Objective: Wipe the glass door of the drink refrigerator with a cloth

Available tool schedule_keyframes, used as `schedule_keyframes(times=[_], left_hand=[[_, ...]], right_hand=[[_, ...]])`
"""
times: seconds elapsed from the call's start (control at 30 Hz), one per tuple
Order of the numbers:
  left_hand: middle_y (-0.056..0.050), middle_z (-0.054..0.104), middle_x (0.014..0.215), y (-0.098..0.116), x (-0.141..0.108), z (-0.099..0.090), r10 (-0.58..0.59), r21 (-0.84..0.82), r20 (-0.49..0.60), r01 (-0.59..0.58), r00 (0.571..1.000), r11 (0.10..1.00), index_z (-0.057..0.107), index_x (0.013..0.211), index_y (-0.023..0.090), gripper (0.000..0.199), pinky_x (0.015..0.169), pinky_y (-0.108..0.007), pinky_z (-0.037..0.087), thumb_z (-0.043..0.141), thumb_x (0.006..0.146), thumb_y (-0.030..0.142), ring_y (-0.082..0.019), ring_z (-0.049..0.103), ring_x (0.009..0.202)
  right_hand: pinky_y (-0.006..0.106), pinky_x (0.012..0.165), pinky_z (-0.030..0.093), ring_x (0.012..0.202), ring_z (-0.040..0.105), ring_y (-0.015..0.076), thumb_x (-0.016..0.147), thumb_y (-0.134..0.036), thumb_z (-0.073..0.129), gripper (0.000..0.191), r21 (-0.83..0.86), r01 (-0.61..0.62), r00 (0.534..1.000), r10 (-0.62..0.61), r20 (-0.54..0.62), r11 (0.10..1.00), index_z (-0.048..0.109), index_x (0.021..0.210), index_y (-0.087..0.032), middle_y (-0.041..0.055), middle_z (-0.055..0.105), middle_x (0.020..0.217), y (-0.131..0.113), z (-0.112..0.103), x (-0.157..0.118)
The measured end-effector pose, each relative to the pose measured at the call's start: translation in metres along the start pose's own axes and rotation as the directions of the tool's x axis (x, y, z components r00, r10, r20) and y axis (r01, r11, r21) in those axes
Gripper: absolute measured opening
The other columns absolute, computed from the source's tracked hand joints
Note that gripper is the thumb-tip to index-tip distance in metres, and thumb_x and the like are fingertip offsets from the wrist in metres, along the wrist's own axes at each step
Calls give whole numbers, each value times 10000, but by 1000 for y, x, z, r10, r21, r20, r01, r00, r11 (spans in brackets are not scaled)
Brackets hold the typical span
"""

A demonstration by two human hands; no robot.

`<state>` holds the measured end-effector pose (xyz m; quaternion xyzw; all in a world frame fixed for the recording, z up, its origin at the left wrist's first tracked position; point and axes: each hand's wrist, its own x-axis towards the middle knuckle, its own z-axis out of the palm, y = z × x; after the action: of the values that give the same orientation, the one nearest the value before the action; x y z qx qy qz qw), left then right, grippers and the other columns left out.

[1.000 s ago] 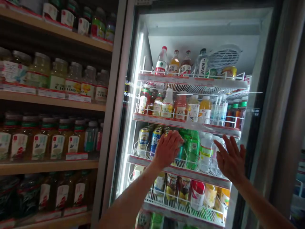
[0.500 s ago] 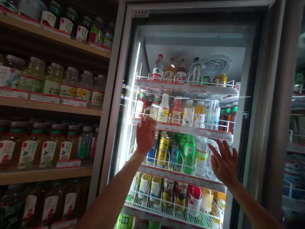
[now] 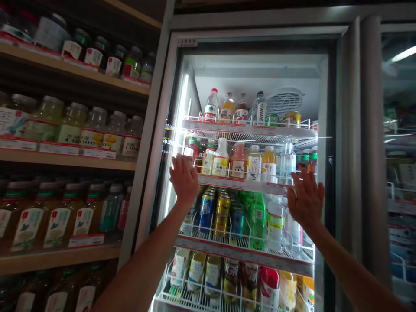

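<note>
Clear glass in the fridge door (image 3: 333,130) spans the space before the fingers; the left hand (image 3: 184,180) and right hand (image 3: 305,197) are raised flat and empty, fingers loosely spread, perhaps for broad palm contact, though touch cannot be told; beyond and between the fingers, bottles (image 3: 221,160) stand behind wire rails, likely against tipping; the pane seems to bar reach; left of the left fingers, a wooden shelf (image 3: 65,157) bears more drinks.

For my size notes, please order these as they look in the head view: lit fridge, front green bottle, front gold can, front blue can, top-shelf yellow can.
1. Lit fridge
2. Front green bottle
3. Front gold can and front blue can: too alike to rank
4. Top-shelf yellow can
</note>
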<state>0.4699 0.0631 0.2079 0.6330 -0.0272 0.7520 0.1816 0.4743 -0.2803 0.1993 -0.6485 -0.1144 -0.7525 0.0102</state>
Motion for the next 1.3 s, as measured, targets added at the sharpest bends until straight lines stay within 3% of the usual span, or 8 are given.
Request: schedule_keyframes(times=[0.17,0.37,0.57,0.73,0.83,0.97,1.13,1.3], left_hand=[[-37,381,1459,47,-16,7,646,-171,206,-623,735,764,392,1357,220,481,1139,-418,223,369,902,376,-210,200,1407],[-145,365,1452,16,33,4,177,46,-52,-175,983,984,322,1383,131,478,1102,-468,278,249,934,278,-229,170,1414],[-66,391,1450,40,17,17,602,-92,154,-595,784,799,376,1359,201,492,1117,-420,276,343,907,393,-201,183,1412],[-140,376,1447,15,50,14,98,20,4,-98,995,995,380,1359,147,482,1089,-493,294,293,915,312,-267,222,1398],[-119,373,1453,30,47,20,246,-10,31,-246,969,969,373,1363,158,482,1099,-492,281,310,911,313,-264,216,1400],[-52,412,1438,50,43,26,638,-125,177,-626,750,770,416,1334,211,443,1123,-422,263,327,913,317,-200,238,1395],[-163,400,1425,16,84,24,93,41,-14,-93,996,995,409,1332,123,472,1076,-504,308,297,910,303,-278,261,1383],[-91,367,1461,51,69,33,469,-48,156,-467,870,883,368,1364,177,489,1111,-455,277,333,906,344,-234,219,1401]], right_hand=[[488,1089,234,1367,309,268,907,-291,397,469,-2,26,999,-26,-23,1000,423,1366,-200,116,393,1452,0,-4,-5],[486,1083,256,1356,332,274,906,-277,397,460,-14,46,998,-47,-40,999,429,1358,-197,130,419,1432,1,-3,-4],[494,1069,290,1344,354,281,902,-271,413,461,-24,50,997,-51,-59,998,431,1359,-215,118,417,1436,1,-4,-4],[497,1076,282,1351,341,276,903,-267,401,489,-21,38,998,-39,-40,999,388,1391,-228,106,388,1456,-1,-5,-4],[501,1081,270,1358,329,273,903,-268,403,511,-11,26,999,-26,-37,1000,351,1411,-249,91,352,1478,-1,-5,-5],[494,1080,268,1352,342,268,903,-260,405,521,2,49,997,-48,-54,999,334,1419,-268,80,348,1482,1,-4,-5],[483,1078,270,1358,328,271,899,-251,398,498,-15,59,997,-59,-46,998,377,1396,-233,97,385,1460,2,-3,-5],[466,1069,287,1349,345,267,895,-246,403,468,-41,81,995,-83,-52,996,421,1362,-209,111,403,1446,2,-4,-4]])
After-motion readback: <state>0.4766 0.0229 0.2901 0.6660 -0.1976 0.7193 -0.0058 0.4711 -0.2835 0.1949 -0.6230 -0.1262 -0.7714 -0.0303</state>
